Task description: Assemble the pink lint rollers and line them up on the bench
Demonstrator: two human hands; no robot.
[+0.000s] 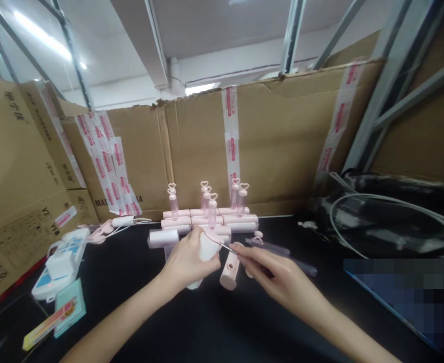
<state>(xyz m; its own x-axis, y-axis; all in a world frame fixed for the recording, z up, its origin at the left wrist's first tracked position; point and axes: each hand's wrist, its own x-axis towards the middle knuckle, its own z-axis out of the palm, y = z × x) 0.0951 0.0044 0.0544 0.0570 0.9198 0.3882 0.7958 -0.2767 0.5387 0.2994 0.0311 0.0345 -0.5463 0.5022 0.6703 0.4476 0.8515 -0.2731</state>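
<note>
My left hand (189, 258) is wrapped round a small white rounded piece (207, 248) just above the black table. My right hand (270, 275) pinches a thin metal pin-like tool (225, 246) whose tip points at that white piece. A pale pink cylinder (229, 271) with a hole in its side lies on the table between my hands. Behind them stands a stack of pink cylinders (206, 222) with several clear pink tubes (211, 209) topped by heart-shaped loops standing upright on it.
Brown cardboard sheets (282, 146) with white-and-red tape wall off the back and left. A white power strip (61, 262) and a teal card (70, 305) lie at the left. Grey cables (388, 212) coil at the right, with purple-tinted tools (278, 252) beside my right hand.
</note>
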